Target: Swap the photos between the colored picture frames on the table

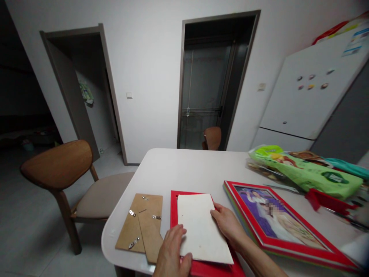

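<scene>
Right at the near end of the white table (178, 165), a white sheet (201, 227) is held over a red picture frame (173, 207), whose red border is left showing along the left side and below. Whether the sheet is seated in the frame cannot be told. Its right edge is gripped by the right hand (227, 223), the thumb laid on top and the other fingers mostly hidden. At the lower left corner, the sheet is touched by the left hand (173, 250), thumb parted from the fingers; how firmly it is pinched cannot be seen.

Just left of that hand, a fibreboard backing panel (127, 234) is laid flat, fitted with metal clips (134, 243) and crossed by a slanted support leg (150, 231). Over on the right, a red-framed photograph (279, 215) is placed face up, with green and white edges seen beneath it. Beyond it, a green packet (317, 173) is set down among other items. To the left of the table, a wooden chair (57, 165) is parked.
</scene>
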### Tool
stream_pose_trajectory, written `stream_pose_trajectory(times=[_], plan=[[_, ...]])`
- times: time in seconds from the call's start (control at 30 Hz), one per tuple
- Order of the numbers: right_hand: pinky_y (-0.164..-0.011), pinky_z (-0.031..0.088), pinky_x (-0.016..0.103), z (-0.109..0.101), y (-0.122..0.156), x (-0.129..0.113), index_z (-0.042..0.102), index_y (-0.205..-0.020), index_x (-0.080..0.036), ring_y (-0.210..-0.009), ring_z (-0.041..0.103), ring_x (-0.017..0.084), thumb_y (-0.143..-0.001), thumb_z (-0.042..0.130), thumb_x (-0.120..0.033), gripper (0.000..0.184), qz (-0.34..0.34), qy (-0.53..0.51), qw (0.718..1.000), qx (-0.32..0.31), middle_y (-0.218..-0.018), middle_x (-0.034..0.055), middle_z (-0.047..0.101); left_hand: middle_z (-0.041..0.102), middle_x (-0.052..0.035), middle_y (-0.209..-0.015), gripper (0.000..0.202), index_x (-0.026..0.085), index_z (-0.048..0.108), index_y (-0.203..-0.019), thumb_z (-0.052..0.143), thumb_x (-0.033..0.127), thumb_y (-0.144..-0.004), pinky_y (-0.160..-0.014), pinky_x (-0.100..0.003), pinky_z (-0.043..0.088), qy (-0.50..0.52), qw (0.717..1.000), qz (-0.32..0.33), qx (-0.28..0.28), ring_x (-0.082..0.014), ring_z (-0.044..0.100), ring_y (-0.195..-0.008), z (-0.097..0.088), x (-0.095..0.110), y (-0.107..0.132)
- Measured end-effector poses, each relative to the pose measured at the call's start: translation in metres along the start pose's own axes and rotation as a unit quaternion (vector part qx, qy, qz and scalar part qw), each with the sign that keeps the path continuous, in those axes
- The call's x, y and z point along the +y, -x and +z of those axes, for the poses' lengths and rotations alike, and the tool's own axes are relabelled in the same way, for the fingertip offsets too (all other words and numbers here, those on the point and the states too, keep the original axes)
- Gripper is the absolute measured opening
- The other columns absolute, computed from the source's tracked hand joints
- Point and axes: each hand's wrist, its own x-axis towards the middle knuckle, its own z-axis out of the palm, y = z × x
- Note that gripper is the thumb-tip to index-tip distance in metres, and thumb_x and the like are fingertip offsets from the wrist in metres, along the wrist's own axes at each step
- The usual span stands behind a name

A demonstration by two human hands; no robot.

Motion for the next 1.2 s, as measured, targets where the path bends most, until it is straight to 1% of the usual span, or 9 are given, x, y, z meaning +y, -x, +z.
stream_pose_trajectory(times=[0.17,0.33,0.5,0.6,0.7,0.8,0.93,1.07,1.2], plan=[[-0.072,0.040,0.030,0.004,-0.002,-0.003,0.056,-0.095,-0.013,-0.080,0.057,0.021,-0.070,0.035,-0.022,0.034,-0.043,0.140,0.989,0.036,-0.084,0.0093,0.063,0.048,-0.0126,-0.119,0.050,0.013,0.048,-0.110,0.049,0.008,-0.061,-0.092,-0.042,0.037,-0.037,0.998,0.039,-0.029,-0.0251,0.042,-0.111,0.001,-0.005,0.002],[-0.076,0.034,0.038,0.010,0.003,0.002,0.056,-0.091,-0.011,-0.089,0.049,0.028,-0.070,0.043,-0.027,0.029,-0.056,0.274,0.956,0.093,-0.089,0.0152,0.056,0.050,-0.0115,-0.118,0.047,0.015,0.049,-0.110,0.049,0.010,-0.063,-0.093,-0.045,0.035,-0.080,0.994,0.054,-0.046,-0.0252,0.043,-0.110,0.002,0.000,0.002],[-0.073,0.034,0.035,0.013,0.011,0.001,0.049,-0.108,-0.013,-0.089,0.047,0.026,-0.072,0.044,-0.027,0.039,-0.101,0.415,0.896,0.121,-0.095,0.0136,0.053,0.046,-0.0118,-0.123,0.054,0.017,0.043,-0.118,0.052,0.015,-0.065,-0.092,-0.040,0.038,-0.096,0.994,0.055,-0.026,-0.0248,0.041,-0.113,-0.029,-0.008,0.010],[-0.079,0.033,0.033,0.028,0.027,-0.020,0.049,-0.110,-0.013,-0.094,0.046,0.023,-0.076,0.041,-0.027,0.038,-0.158,0.347,0.923,0.051,-0.103,0.0129,0.052,0.041,-0.0123,-0.126,0.058,0.019,0.043,-0.118,0.059,0.024,-0.063,-0.093,-0.047,0.033,-0.176,0.984,-0.015,-0.006,-0.0285,0.036,-0.116,-0.066,-0.031,0.024],[-0.079,0.033,0.032,0.064,0.048,-0.048,0.053,-0.104,-0.020,-0.090,0.046,0.021,-0.075,0.043,-0.030,0.032,-0.220,0.281,0.932,-0.066,-0.097,0.0080,0.055,0.041,-0.0150,-0.125,0.062,0.019,0.045,-0.117,0.064,0.032,-0.060,-0.092,-0.052,0.029,-0.263,0.962,-0.072,-0.014,-0.0324,0.035,-0.115,-0.093,-0.059,0.041],[-0.081,0.031,0.039,0.106,0.058,-0.066,0.053,-0.101,-0.020,-0.090,0.045,0.025,-0.064,0.055,-0.039,0.042,-0.244,0.290,0.919,-0.111,-0.095,0.0079,0.055,0.041,-0.0156,-0.126,0.064,0.020,0.044,-0.118,0.065,0.038,-0.061,-0.090,-0.048,0.034,-0.290,0.957,-0.017,-0.019,-0.0317,0.035,-0.115,-0.102,-0.078,0.055],[-0.079,0.034,0.037,0.135,0.055,-0.069,0.052,-0.098,-0.017,-0.089,0.044,0.024,-0.056,0.056,-0.025,0.044,-0.220,0.270,0.930,-0.119,-0.097,0.0096,0.051,0.046,-0.0136,-0.122,0.061,0.022,0.044,-0.117,0.066,0.037,-0.062,-0.087,-0.038,0.041,-0.288,0.956,0.050,0.027,-0.0272,0.042,-0.111,-0.103,-0.087,0.063],[-0.081,0.036,0.033,0.118,0.059,-0.075,0.046,-0.111,-0.017,-0.093,0.043,0.022,-0.054,0.053,-0.018,0.057,-0.223,0.194,0.947,-0.126,-0.099,0.0090,0.049,0.050,-0.0129,-0.118,0.061,0.022,0.043,-0.117,0.064,0.041,-0.063,-0.084,-0.033,0.045,-0.286,0.950,0.102,0.067,-0.0253,0.048,-0.106,-0.109,-0.082,0.059],[-0.084,0.036,0.030,0.072,0.069,-0.087,0.051,-0.105,-0.019,-0.094,0.043,0.019,-0.057,0.050,-0.016,0.048,-0.245,0.160,0.952,-0.096,-0.098,0.0067,0.048,0.046,-0.0135,-0.122,0.059,0.019,0.038,-0.120,0.060,0.041,-0.069,-0.088,-0.036,0.042,-0.281,0.939,0.175,0.093,-0.0262,0.041,-0.112,-0.103,-0.049,0.040]])
